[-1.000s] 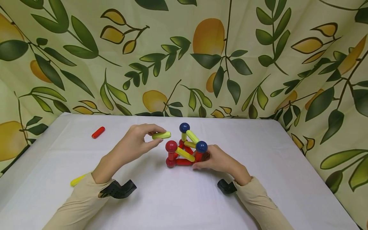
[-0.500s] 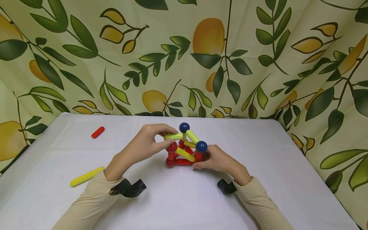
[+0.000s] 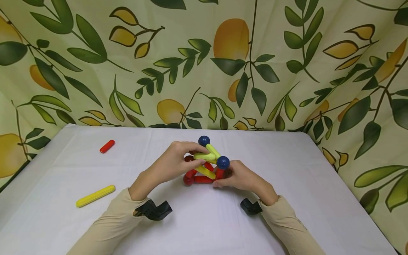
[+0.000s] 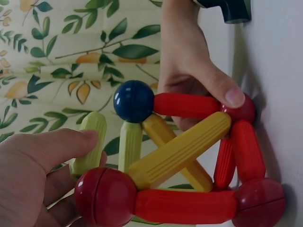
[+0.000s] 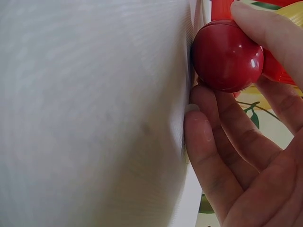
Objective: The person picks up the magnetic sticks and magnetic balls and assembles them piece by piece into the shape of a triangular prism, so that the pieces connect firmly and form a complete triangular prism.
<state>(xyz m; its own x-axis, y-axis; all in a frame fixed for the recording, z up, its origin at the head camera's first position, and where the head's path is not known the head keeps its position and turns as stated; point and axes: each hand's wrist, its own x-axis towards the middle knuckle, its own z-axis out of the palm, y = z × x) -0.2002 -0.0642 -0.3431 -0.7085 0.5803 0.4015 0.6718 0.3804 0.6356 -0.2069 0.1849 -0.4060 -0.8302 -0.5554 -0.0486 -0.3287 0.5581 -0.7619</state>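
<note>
A magnetic construction frame of red, yellow and light green rods and balls stands on the table. My left hand [image 3: 173, 161] pinches a light green magnetic rod [image 4: 90, 142] between thumb and fingers, just above the frame and beside its upper red ball [image 4: 105, 197]. Two blue balls [image 3: 222, 163] sit at other top corners. My right hand [image 3: 242, 177] holds the frame's near right corner, its thumb at the base red ball [image 5: 228, 56] and the upright red rod [image 4: 187, 105]. In the head view, the left hand partly covers the upper red ball.
A long yellow rod [image 3: 95, 196] and a short red rod [image 3: 107, 146] lie on the white-covered table [image 3: 204, 226], left of the frame. Behind the table hangs a leaf-and-fruit patterned cloth [image 3: 188, 71].
My left hand has moved right with the light green rod, from left of the frame to over its upper part. The long yellow rod has come into full view. The right hand stays put.
</note>
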